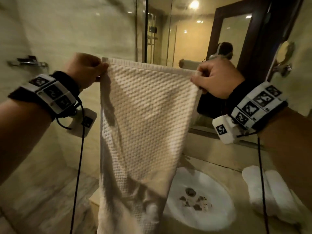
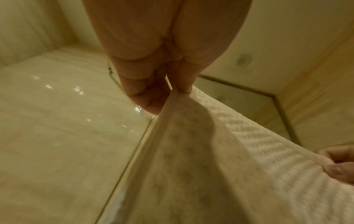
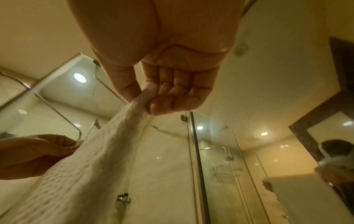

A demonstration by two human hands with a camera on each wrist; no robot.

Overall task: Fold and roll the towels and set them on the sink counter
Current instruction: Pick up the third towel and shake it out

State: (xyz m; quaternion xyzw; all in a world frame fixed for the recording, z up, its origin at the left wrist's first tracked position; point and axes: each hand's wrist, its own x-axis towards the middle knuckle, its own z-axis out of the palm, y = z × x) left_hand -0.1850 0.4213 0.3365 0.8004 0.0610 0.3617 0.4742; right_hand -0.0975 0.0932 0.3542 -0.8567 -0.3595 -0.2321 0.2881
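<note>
- Towel, cream and woven in a raised waffle pattern with a flat hemmed band along its top edge, hangs full length in the air in front of the person, above the left part of the sink counter; its lower end falls in soft folds next to the basin.
- Left hand pinches the towel's top left corner, thumb against curled fingers; the left wrist view shows the hem squeezed between thumb and fingertip.
- Right hand pinches the top right corner the same way, the ribbed hem caught between thumb and forefinger in the right wrist view.
- Between the two hands the top edge runs nearly taut, sloping slightly down to the right.
- Rolled towels, white and plump, lie side by side on the beige stone counter to the right of the basin.
- Basin is round, white and glossy, with small dark stones around its drain.
- Mirror in a dark wooden frame stands behind the counter; glass shower panels with metal fittings rise beyond the towel.
- Both wrists carry black bands with white blocks printed in black-and-white square markers.
</note>
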